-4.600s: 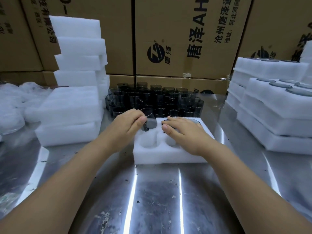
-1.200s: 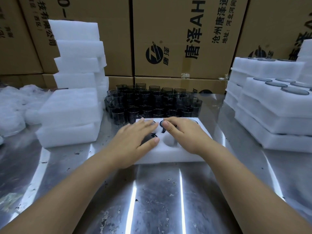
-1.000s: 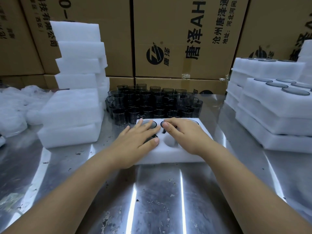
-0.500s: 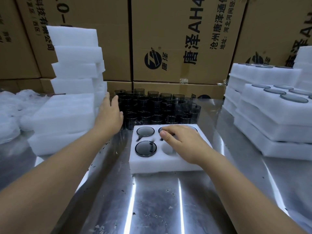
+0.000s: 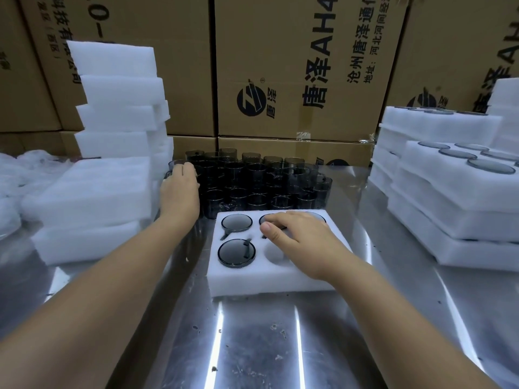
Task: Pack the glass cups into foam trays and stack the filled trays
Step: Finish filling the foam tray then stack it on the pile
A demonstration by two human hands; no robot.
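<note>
Foam tray [image 5: 269, 279]: white, soft block lying on the steel bench [image 5: 252, 346]; all positions below are given relative to it.
Seated cups [image 5: 236, 253]: two dark cups fill the left-hand pockets, front and back. A third rim shows in the back row under the fingers of the right hand.
Empty pocket [image 5: 276, 252]: front row, centre, unobstructed. The front-right pocket is hidden under the palm.
Glass cups [image 5: 261, 181]: loose stock of smoked glass, standing upright directly behind the tray and touching one another.
Left hand [image 5: 181, 189]: positioned beyond the tray's back-left corner, at the left edge of the stock, fingers bent over one cup rim. The fingertips are blurred and partly hidden, so it cannot be confirmed whether the grip has closed.
Right hand [image 5: 303, 242]: palm down on the tray top, fingers relaxed and extended, grasping nothing. It appears to steady the tray.
Handling: the cups are rigid, smooth and brittle, and probably light. Take hold around the wall or across the rim, fingers opposed to thumb; do not lift by the handle alone. Lift straight up to avoid knocking neighbouring cups. The foam yields and grips the glass, so press each cup down squarely.
Blank trays [image 5: 112, 113]: stacked to the left of the tray.
Filled trays [image 5: 449, 192]: stacked to the right of the tray, well apart; the likely destination once this tray is full.
Step in hand: fetching the next cup for the empty pocket.
</note>
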